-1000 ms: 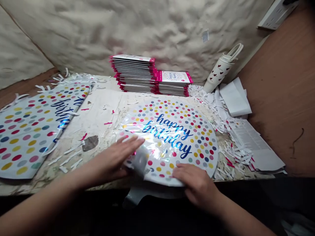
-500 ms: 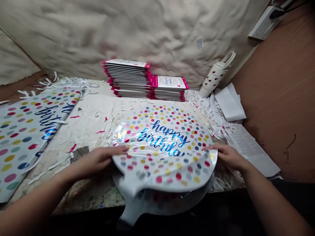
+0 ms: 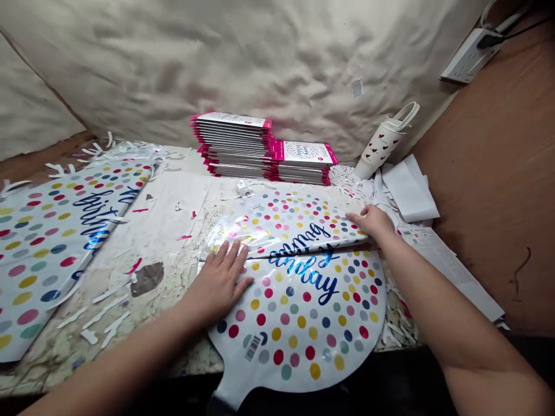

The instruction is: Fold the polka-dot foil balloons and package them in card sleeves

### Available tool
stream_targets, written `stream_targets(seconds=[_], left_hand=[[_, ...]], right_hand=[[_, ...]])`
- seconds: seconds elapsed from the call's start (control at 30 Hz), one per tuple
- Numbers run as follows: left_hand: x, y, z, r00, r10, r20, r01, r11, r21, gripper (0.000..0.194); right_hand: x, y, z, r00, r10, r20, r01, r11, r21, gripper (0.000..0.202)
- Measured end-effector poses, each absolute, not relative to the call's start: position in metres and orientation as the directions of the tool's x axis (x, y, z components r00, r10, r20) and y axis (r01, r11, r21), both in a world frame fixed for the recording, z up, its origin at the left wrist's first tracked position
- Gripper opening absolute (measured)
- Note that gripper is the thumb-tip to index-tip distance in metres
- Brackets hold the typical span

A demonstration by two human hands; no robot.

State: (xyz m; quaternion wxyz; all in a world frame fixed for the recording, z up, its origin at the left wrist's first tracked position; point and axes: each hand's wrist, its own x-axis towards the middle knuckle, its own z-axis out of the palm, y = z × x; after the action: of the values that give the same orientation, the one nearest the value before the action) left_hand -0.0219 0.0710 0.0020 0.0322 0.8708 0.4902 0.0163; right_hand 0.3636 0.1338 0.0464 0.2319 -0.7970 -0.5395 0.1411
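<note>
A flat white foil balloon (image 3: 299,216) with coloured dots and blue lettering lies folded over, its crease running across the middle. Beneath it rests another flat foil balloon (image 3: 299,323), its dotted lower half, barcode and neck in sight. My left hand (image 3: 221,277) is laid flat with spread fingers across the left end of the crease. At the crease's right end, my right hand (image 3: 375,225) is closed on the edge of the folded balloon; some of its fingers are hidden.
More folded dotted balloons (image 3: 47,248) lie at the left. Pink-edged packets (image 3: 234,144) are stacked at the back beside a shorter stack (image 3: 303,162). A heart-patterned tumbler (image 3: 384,144) leans at the back right. White papers (image 3: 411,190) and paper shreds (image 3: 113,323) litter the bench.
The upper balloon's near half has been folded away from me over its far half, uncovering the balloon underneath. My left hand flattened onto the crease; my right moved farther back.
</note>
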Motion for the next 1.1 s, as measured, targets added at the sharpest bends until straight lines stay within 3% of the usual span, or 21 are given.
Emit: stream_targets(seconds=[0.07, 0.17, 0.23, 0.3, 0.4, 0.53, 0.63, 0.7, 0.77, 0.83, 0.9, 0.97, 1.1], left_hand=[[-0.024, 0.066, -0.003, 0.464, 0.885, -0.03, 0.884, -0.462, 0.07, 0.065], [-0.024, 0.067, -0.002, 0.431, 0.9, -0.061, 0.901, -0.427, 0.074, 0.064], [-0.024, 0.069, -0.002, 0.423, 0.903, -0.07, 0.906, -0.419, 0.063, 0.064], [-0.025, 0.069, -0.001, 0.415, 0.907, -0.07, 0.909, -0.413, 0.05, 0.065], [-0.025, 0.071, 0.001, 0.412, 0.907, -0.089, 0.911, -0.41, 0.045, 0.068], [0.0, 0.073, 0.012, 0.417, 0.902, -0.11, 0.909, -0.416, 0.03, 0.071], [0.041, 0.072, 0.016, 0.485, 0.872, -0.065, 0.874, -0.48, 0.077, 0.079], [0.066, 0.07, 0.013, 0.506, 0.857, -0.1, 0.861, -0.496, 0.111, 0.086], [0.081, 0.068, 0.007, 0.504, 0.854, -0.131, 0.863, -0.49, 0.125, 0.09], [0.085, 0.066, 0.002, 0.504, 0.855, -0.122, 0.862, -0.489, 0.136, 0.089], [0.083, 0.065, -0.001, 0.51, 0.854, -0.102, 0.856, -0.493, 0.155, 0.086], [0.08, 0.064, -0.001, 0.516, 0.851, -0.096, 0.85, -0.496, 0.178, 0.086], [0.079, 0.065, -0.006, 0.544, 0.836, -0.07, 0.829, -0.522, 0.201, 0.085]], right_hand=[[0.331, 0.129, 0.055, 0.326, 0.937, 0.126, 0.835, -0.223, -0.502, 0.071], [0.253, 0.108, 0.049, 0.088, 0.98, 0.176, 0.874, 0.009, -0.486, 0.066], [0.209, 0.09, 0.034, -0.139, 0.982, 0.125, 0.855, 0.183, -0.484, 0.064], [0.198, 0.073, 0.02, -0.349, 0.937, -0.026, 0.855, 0.308, -0.417, 0.07], [0.25, 0.054, 0.01, -0.17, 0.976, -0.136, 0.937, 0.118, -0.329, 0.07], [0.338, 0.026, 0.008, 0.285, 0.957, -0.063, 0.953, -0.29, -0.091, 0.063], [0.339, 0.007, 0.002, 0.096, 0.995, 0.019, 0.995, -0.096, 0.009, 0.055], [0.32, 0.003, -0.003, 0.02, 1.0, 0.023, 0.999, -0.019, -0.028, 0.057], [0.308, 0.01, -0.006, 0.158, 0.987, 0.038, 0.981, -0.153, -0.118, 0.064], [0.31, 0.024, -0.003, 0.326, 0.945, 0.039, 0.899, -0.297, -0.321, 0.072], [0.318, 0.041, 0.006, 0.394, 0.918, 0.037, 0.783, -0.314, -0.537, 0.076], [0.317, 0.056, 0.023, 0.38, 0.922, 0.077, 0.709, -0.237, -0.664, 0.073], [0.245, 0.073, 0.061, 0.193, 0.951, 0.241, 0.703, 0.037, -0.71, 0.066]])
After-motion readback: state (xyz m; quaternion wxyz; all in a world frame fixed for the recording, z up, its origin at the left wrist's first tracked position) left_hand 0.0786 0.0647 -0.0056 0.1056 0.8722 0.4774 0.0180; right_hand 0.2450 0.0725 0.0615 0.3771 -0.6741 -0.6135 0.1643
